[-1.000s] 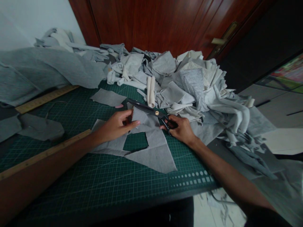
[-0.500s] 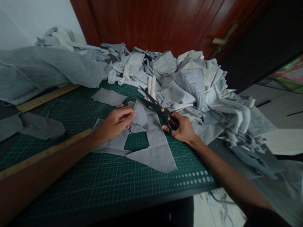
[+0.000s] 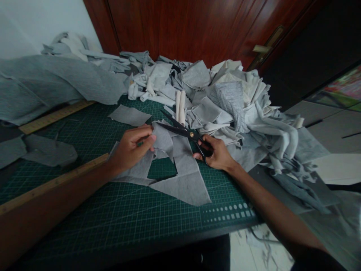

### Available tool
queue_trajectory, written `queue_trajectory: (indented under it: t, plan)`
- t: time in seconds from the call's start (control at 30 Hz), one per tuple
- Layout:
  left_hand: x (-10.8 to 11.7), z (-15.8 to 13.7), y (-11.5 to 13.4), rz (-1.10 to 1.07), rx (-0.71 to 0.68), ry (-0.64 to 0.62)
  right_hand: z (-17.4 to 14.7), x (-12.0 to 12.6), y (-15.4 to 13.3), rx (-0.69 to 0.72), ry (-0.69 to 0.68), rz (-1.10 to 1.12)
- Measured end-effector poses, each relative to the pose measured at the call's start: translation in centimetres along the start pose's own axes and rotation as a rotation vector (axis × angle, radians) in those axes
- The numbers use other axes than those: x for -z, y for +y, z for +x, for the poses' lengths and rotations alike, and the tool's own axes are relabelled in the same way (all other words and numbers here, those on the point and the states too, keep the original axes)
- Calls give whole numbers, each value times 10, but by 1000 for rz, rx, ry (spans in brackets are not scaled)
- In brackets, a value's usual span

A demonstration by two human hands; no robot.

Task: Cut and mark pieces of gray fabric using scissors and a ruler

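Between thumb and fingers, my left hand [image 3: 135, 146] pinches the edge of a small grey fabric piece [image 3: 164, 139]. My right hand [image 3: 216, 151] is wrapped round the handles of black scissors [image 3: 184, 131]. Their blades are parted and point left, the lower one lying at the upper edge of the held piece. Whether the cloth lies between the blades I cannot tell. Beneath both hands a larger grey fabric sheet [image 3: 183, 186] with a cut-out opening lies flat on the green cutting mat [image 3: 126, 214].
Heaped fabric scraps [image 3: 197, 75] line the back and right of the table. A wooden ruler [image 3: 64, 173] passes under my left forearm; another ruler [image 3: 53, 116] lies behind it. Grey cloth [image 3: 53, 81] covers the far left. A loose fabric scrap [image 3: 130, 115] rests beyond my left hand.
My left hand has shifted slightly left with the small fabric piece. The scissors have tilted and moved left and down, bringing their blades against or over the piece's top edge.
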State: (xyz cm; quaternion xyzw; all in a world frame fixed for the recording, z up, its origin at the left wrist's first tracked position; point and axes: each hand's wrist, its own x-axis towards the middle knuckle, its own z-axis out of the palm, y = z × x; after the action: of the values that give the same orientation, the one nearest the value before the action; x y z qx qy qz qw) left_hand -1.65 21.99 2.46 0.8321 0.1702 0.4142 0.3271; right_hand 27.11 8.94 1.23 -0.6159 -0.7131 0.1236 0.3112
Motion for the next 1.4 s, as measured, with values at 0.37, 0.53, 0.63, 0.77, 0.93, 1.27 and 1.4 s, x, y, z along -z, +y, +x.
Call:
queue_trajectory:
  t: [0.37,0.53,0.63,0.77,0.93,1.27,1.4]
  plan:
    - [-4,1,2,40,-134,-74,0,1,-3,16,-48,14]
    - [-3,0,3,79,-140,-46,-1,1,-2,29,-61,32]
    - [-3,0,2,102,-128,-28,-1,-1,0,28,-51,20]
    - [-5,1,-5,32,-118,28,0,-2,2,37,-35,24]
    - [-7,1,-17,-52,12,146,0,-1,0,54,-48,-14]
    - [-8,1,-24,-174,19,256,0,-2,2,73,-15,-40]
    - [-8,1,-24,-221,25,219,-1,-2,2,63,-8,-4]
